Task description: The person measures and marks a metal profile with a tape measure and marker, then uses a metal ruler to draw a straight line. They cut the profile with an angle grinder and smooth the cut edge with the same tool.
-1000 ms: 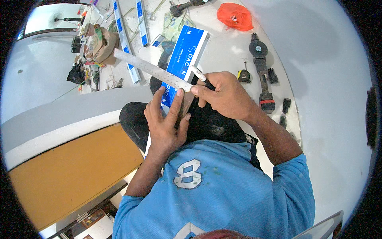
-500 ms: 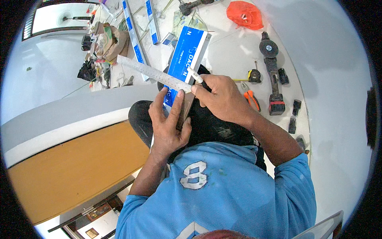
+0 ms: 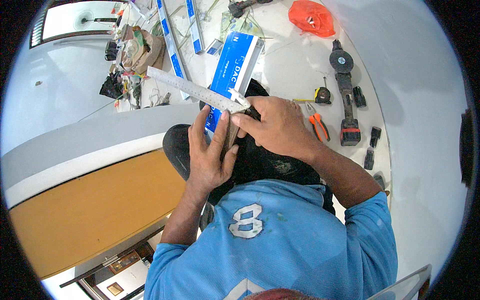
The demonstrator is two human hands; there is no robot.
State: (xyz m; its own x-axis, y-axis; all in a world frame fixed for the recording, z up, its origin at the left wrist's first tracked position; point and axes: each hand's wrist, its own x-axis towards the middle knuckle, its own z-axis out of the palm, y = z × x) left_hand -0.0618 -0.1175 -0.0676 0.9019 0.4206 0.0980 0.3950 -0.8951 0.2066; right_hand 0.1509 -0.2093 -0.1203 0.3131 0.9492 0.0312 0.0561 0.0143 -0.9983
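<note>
A metal profile (image 3: 230,62) with blue and white protective film lies lengthwise over my dark trousers. Across it, at an angle, rests a steel ruler (image 3: 187,89). My left hand (image 3: 207,155) grips the near part of the profile, its fingertips pressing on the ruler's lower edge and its thumb along the profile's side. My right hand (image 3: 277,125) is closed round a marker pen (image 3: 240,98) with a white end, its thumb close to the ruler's right end. The pen's white end lies over the profile; the rest is hidden in my fingers.
To the right lie orange-handled pliers (image 3: 318,126), a tape measure (image 3: 322,95), a cordless angle grinder (image 3: 345,90) and black battery-like pieces. An orange plastic bag (image 3: 311,19) sits farther off. More blue-filmed profiles (image 3: 172,52) and a cluttered sack (image 3: 145,50) are at the far left.
My right hand has shifted slightly left and nearer, its thumb lower beside the ruler's end. The marker has turned a little flatter. My left hand keeps its hold.
</note>
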